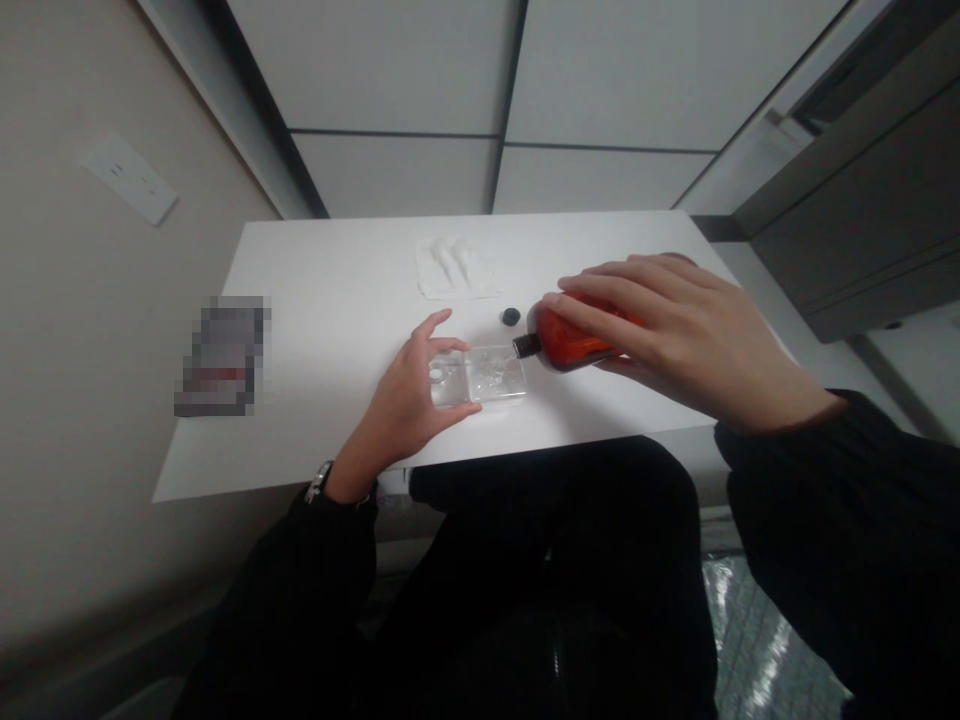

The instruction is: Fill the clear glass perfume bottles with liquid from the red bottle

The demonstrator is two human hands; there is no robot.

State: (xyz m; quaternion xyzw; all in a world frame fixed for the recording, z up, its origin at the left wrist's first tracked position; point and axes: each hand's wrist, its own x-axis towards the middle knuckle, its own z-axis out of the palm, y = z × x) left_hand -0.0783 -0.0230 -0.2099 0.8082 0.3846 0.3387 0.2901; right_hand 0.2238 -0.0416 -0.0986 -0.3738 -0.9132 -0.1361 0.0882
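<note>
On the white table lies a clear plastic container (496,376) with two compartments and clear liquid or bubbles in the right one. My left hand (411,392) grips its left end, thumb on the near side and fingers on the far side. My right hand (664,320) is wrapped round an orange-red bottle (568,335), tipped on its side. The bottle's dark, uncapped neck points left, just over the container's right end. A small black cap (511,317) sits on the table beyond the neck.
Two white nozzle-like pieces (452,262) rest on a white sheet at the back of the table (315,300). A blurred-out dark object (225,355) lies at the left. A wall borders the left side; panels stand behind.
</note>
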